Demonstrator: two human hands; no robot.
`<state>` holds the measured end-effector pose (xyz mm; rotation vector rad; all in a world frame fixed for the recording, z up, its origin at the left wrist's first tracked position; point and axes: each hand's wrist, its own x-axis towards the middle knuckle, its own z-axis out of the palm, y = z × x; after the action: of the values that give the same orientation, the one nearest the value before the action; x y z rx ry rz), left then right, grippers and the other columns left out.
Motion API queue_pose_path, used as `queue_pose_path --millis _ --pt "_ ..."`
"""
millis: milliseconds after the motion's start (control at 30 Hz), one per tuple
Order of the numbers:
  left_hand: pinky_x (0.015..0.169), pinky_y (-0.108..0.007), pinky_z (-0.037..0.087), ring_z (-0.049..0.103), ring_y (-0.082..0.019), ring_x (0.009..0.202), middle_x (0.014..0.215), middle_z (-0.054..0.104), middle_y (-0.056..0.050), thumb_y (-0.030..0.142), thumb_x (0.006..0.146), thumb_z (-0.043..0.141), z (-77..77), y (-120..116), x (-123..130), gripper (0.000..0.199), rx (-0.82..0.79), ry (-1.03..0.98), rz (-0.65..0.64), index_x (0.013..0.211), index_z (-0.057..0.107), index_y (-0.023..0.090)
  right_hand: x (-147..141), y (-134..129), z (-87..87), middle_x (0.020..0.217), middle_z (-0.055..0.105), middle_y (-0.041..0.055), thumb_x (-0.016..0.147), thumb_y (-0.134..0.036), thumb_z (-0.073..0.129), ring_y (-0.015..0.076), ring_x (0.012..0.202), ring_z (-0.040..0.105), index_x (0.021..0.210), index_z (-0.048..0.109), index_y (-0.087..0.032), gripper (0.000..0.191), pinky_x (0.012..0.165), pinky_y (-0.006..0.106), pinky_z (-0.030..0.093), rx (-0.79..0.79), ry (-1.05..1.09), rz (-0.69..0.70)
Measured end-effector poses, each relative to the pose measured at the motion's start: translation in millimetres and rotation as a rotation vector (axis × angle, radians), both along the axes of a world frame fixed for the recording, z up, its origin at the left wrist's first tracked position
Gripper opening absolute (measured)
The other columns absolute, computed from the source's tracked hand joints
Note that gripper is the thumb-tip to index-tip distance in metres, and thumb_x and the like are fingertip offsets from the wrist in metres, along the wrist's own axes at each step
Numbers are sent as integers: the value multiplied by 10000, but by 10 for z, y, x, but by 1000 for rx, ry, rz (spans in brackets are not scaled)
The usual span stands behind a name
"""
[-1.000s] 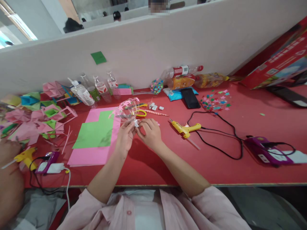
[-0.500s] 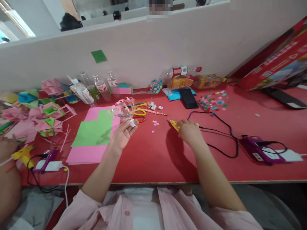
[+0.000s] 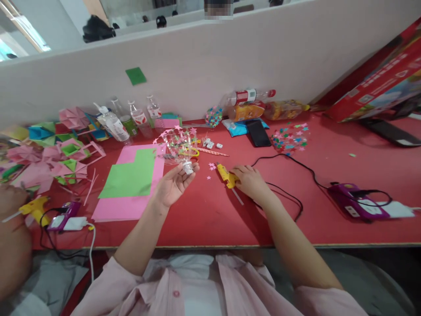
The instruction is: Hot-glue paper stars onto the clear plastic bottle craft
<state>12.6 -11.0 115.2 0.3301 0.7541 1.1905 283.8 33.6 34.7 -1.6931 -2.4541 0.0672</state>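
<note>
My left hand [image 3: 173,185], palm turned up, grips the neck of a cut clear plastic bottle [image 3: 187,166]. Its thin strips fan out away from me, with pink paper stars [image 3: 192,131] at several tips. My right hand [image 3: 251,184] has its fingers closed on the handle of a yellow hot glue gun [image 3: 225,175], whose nozzle points away and to the left. A clear glue stick [image 3: 238,196] sticks out from the back of it. Loose pink stars [image 3: 212,166] lie between the bottle and the gun.
Pink and green paper sheets [image 3: 128,175] lie left, near paper crafts [image 3: 59,153] and another person's hand [image 3: 11,197]. Bottles [image 3: 138,115] stand along the wall. A phone [image 3: 258,133] and a star-covered piece [image 3: 289,139] lie behind. The gun's black cord trails toward a purple power strip [image 3: 357,204].
My right hand has brought the glue gun left and turned it, so its glue stick now shows. My left hand has moved slightly right with the cut bottle.
</note>
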Motion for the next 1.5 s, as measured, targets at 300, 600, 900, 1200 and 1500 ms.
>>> queue_pose_path --millis 300,600,900,1200,1500 --pt "759 -203 585 725 -174 910 909 750 -108 131 924 443 -110 -18 -12 241 -3 42 -16 954 676 74 -177 -35 24 1050 580 126 723 -116 528 228 964 565 1073 559 -135 352 821 334 470 65 315 8" --pt "699 -162 576 695 -176 1023 989 741 -111 167 948 419 68 -29 -8 274 -64 26 43 1118 625 105 -756 -462 593 885 614 25 821 -307 596 177 797 608 895 551 -244 106 707 322 494 226 999 304" --pt "635 -144 570 717 -155 914 887 742 -69 200 962 406 517 200 -165 269 124 72 146 1005 664 139 -828 -319 1316 877 656 14 844 -325 605 191 832 638 860 613 -269 59 749 361 537 206 1016 471" --pt "716 -182 583 721 -172 904 950 746 -85 170 840 597 488 359 -10 134 327 27 210 946 667 129 -1118 -21 1156 842 625 17 826 -335 605 180 749 631 868 547 -262 102 669 353 560 270 1232 198" --pt "609 -152 530 655 -75 654 779 705 11 186 650 785 154 604 312 215 296 -57 230 800 637 143 -1284 225 831 875 620 -15 773 -187 629 147 758 607 953 530 -247 214 675 285 500 383 1022 120"
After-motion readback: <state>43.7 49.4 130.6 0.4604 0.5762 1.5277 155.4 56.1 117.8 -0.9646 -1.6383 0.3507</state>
